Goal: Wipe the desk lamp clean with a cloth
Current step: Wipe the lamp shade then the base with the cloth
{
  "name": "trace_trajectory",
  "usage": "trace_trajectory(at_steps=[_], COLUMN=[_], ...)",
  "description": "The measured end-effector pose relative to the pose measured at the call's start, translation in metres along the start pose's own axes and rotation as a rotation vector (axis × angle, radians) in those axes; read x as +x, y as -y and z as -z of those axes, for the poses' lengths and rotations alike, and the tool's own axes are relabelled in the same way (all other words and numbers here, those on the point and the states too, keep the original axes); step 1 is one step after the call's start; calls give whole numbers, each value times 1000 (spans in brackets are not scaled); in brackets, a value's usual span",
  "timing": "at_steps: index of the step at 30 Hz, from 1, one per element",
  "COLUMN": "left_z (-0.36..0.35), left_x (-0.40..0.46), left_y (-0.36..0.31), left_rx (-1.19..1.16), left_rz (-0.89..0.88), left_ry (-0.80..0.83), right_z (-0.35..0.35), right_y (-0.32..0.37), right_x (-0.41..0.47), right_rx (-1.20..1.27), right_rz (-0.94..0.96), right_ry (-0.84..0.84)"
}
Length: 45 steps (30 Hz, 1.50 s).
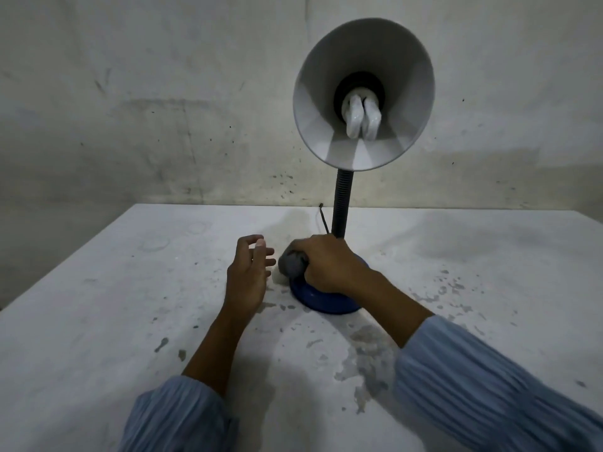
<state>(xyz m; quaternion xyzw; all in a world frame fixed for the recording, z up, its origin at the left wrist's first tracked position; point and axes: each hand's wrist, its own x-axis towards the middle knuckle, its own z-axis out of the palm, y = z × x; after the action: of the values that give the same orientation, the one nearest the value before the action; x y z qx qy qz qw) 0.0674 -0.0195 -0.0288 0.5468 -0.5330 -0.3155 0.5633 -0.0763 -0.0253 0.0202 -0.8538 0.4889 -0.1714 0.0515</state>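
A desk lamp stands on the table with a round blue base [321, 300], a black ribbed neck [341, 203] and a white cone shade [363, 93] facing me, a white bulb inside it. My right hand [329, 264] grips a bunched grey cloth [292, 263] and presses it on the top of the base, at its left side. Just left of the base, my left hand [249, 275] hovers over the table with fingers loosely spread, holding nothing and not touching the lamp.
The white table [130, 305] is stained, with chipped patches near the base and to the right. A black cord [322, 218] runs from behind the lamp to the table's back edge. A dirty wall [163, 109] rises close behind.
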Motion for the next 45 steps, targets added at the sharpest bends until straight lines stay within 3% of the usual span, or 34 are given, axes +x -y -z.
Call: trace_trajectory(at_steps=[3,7,9,13,15,19,25,27,30,31,35,37,39,42,45], left_z=[-1,-9,-13,-15,-15,-16,-19,-20,-19,-19,-18,-17,-16,-15,-14], left_x=[-1,-6,-8,-10,-10,-9,-7,-6,-7,-7,-8,-9,-9,-9,-9], left_y=[1,1,2,6,8,10,12,14,13,12,11,10,10,10,10], left_rx=[1,95,162,232,246,289,333,336,307,301,295,291,290,263,192], left_rz=[-16,-35,-59,-94,-104,-138,-139,-132,-137,-137,-116,-118,-141,-153,-121], left_ry=[43,138,170,195,196,214,195,190,202,205,196,203,218,214,175], right_z=[16,61,83,78,54,13,15,23,51,59,52,30,18,35,38], right_y=[-4,-24,-43,-71,-72,-79,-82,-70,-56,-55,-55,-41,-28,-18,-9], right_x=[-27,-48,-47,-25,-11,-2,-34,-54,-68,-66,-54,-57,-60,-48,-26], right_rx=[24,32,-47,-111,-28,359,112,28,112,137,145,80,-25,149,161], right_rz=[78,-2,-101,-245,-265,-370,-301,-187,-66,-71,-312,-299,-172,-108,-109], right_ry=[111,357,259,-223,-293,-140,-92,4,209,186,-174,-77,18,98,-94])
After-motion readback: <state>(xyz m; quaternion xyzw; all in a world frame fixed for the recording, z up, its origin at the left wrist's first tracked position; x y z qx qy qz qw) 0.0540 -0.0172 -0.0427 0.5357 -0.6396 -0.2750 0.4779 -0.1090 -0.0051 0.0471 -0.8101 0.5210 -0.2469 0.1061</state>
